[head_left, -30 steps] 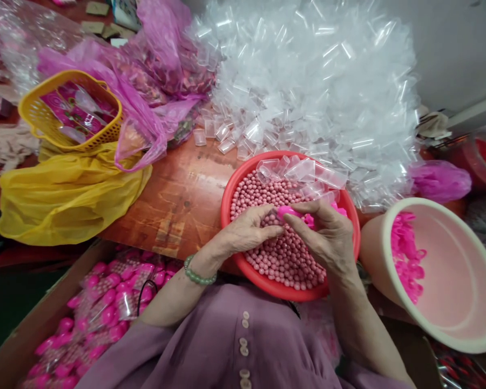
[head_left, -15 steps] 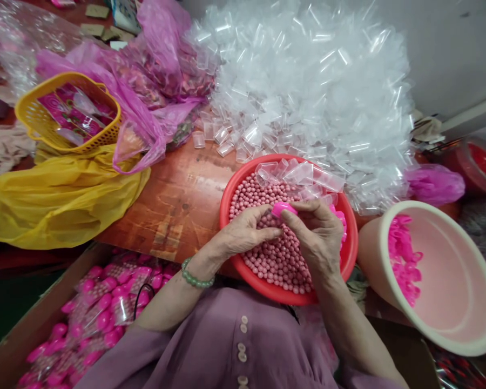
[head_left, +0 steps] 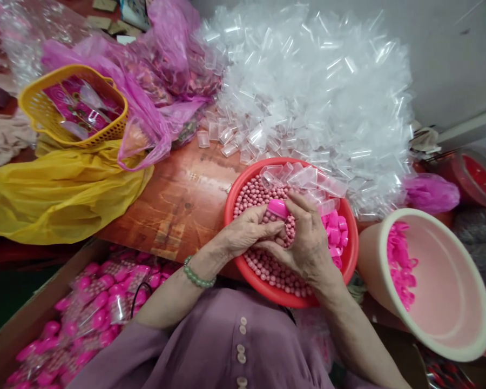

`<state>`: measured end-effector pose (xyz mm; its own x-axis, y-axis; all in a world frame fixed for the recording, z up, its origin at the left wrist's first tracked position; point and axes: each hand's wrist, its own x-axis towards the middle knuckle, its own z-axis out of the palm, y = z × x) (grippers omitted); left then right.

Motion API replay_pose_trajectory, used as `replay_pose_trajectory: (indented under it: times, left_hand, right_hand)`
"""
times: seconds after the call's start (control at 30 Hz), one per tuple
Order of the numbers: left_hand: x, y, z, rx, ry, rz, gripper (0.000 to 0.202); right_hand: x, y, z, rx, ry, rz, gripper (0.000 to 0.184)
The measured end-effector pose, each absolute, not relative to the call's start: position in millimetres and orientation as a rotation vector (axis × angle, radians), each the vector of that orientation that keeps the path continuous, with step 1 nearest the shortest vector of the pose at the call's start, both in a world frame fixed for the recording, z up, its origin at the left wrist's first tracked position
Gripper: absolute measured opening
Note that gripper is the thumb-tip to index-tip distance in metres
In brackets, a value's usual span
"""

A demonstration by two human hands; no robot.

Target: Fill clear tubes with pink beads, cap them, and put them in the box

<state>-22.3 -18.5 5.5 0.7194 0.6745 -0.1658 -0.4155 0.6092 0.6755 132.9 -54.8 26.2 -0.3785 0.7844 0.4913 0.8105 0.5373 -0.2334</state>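
The left hand (head_left: 247, 233) and right hand (head_left: 308, 246) press together, both clamped on one pink-capped tube (head_left: 278, 208) held just above the beads (head_left: 251, 197). If the cap seats crooked or the grip slips, I judge beads could spill out. Beneath the hands is one red basin (head_left: 229, 216), right of them one cream tub (head_left: 449, 281), far left one yellow basket (head_left: 101, 135). The beads, and the clear tubes (head_left: 308, 81) beyond, are too many to count.

The one camera rides on my head, facing forward and steeply down past my own chest. It hangs close above the surface (head_left: 186, 200), with the red basin (head_left: 228, 216) near mid-view.
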Motion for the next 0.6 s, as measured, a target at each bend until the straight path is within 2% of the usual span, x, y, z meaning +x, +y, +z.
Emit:
replay_pose_trajectory:
  times: [0.17,0.47,0.6]
  left_hand:
    - [-19.1,-18.1,2.3,0.569,0.374,0.680,0.043]
    - [-24.9,-20.4,0.2,0.661,0.355,0.655,0.039]
    - [-20.3,-18.9,0.7,0.633,0.378,0.656,0.051]
  right_hand:
    - [133.1,-49.1,27.2,-1.278,-2.355,-0.330,0.071]
    - [128.1,-48.2,24.3,-1.159,-2.272,-0.350,0.063]
    - [128.4,-51.3,27.1,-1.156,-2.295,-0.378,0.063]
